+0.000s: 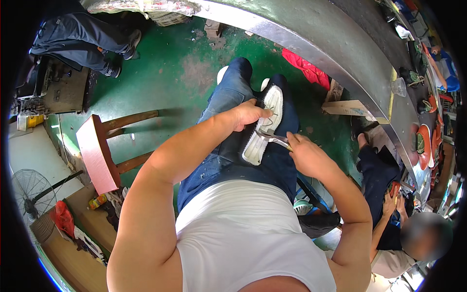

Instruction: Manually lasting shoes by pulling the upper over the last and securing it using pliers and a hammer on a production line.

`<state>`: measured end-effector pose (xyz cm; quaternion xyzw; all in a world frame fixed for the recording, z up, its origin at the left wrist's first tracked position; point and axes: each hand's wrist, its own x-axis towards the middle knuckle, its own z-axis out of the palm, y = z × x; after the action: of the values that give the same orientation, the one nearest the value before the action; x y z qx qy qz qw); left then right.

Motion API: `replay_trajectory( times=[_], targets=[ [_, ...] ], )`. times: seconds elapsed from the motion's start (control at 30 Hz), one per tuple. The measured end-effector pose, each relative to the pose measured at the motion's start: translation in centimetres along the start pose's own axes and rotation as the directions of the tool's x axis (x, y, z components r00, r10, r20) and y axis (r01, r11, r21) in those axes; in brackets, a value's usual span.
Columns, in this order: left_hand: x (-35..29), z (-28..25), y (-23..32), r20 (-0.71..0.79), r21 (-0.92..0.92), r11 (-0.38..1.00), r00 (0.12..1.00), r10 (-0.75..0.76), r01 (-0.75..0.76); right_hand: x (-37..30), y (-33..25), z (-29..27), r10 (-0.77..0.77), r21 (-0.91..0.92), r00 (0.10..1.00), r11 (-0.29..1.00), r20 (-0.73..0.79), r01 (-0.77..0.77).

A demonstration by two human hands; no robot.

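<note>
Right now, by parts:
Shoe: a white shoe (265,124) with a dark upper lies sole-up along the person's lap, on the blue jeans (228,146), toe pointing away from the body.
Left hand: the left hand (248,115) rests on the shoe's left edge, fingers curled over it and clamped on the shoe to keep it from rolling.
Right hand: the right hand (304,153), just right of the shoe, has its fingers closed around the handle of a metal tool (270,137), whose head touches the sole near its middle.
Step in hand: it looks like working the sole with the tool while the shoe is braced on the thigh.
Next move: probably calls for a firm hold at the shoe and short, controlled strokes, since the left fingers sit close to the tool head.
Edges: a long metal worktop (311,41) curves past beyond the shoe and to its right.
Open room: green floor (180,73) lies left of the shoe; a pink stool (97,153) stands farther left, and a co-worker (384,194) sits close on the right, so the right elbow has little room.
</note>
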<state>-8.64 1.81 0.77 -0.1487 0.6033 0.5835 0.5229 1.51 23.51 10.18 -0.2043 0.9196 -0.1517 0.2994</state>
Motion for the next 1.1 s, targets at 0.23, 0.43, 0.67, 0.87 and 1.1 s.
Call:
replay_trajectory(
  times=[0.23, 0.43, 0.67, 0.87, 1.1],
  targets=[
    [0.1, -0.4, -1.1, 0.041, -0.030, 0.999, 0.999, 0.027, -0.026, 3.6, -1.5, -2.8, -0.087, -0.376, 0.990, 0.918, 0.108, 0.122],
    [0.3, 0.2, -2.6, -0.055, -0.001, 0.984, 0.982, 0.179, -0.180, 6.9, 6.9, 1.0, -0.253, -0.196, 0.960, 0.954, -0.118, 0.227],
    [-1.8, -0.4, -2.8, 0.207, -0.026, 0.937, 0.915, 0.346, -0.348, 7.9, 9.7, 3.3, -0.382, -0.043, 0.871, 0.920, -0.308, 0.388],
    [-1.2, 1.8, -4.4, 0.001, 0.093, 0.912, 0.916, 0.400, -0.399, 1.0, 6.2, 5.1, -0.188, -0.060, 0.932, 0.982, -0.309, 0.178],
    [-0.9, 2.2, -5.5, -0.019, 0.016, 0.919, 0.919, 0.394, -0.394, -1.4, 2.5, 6.4, -0.041, -0.094, 0.950, 0.995, -0.309, 0.012]
  ],
)
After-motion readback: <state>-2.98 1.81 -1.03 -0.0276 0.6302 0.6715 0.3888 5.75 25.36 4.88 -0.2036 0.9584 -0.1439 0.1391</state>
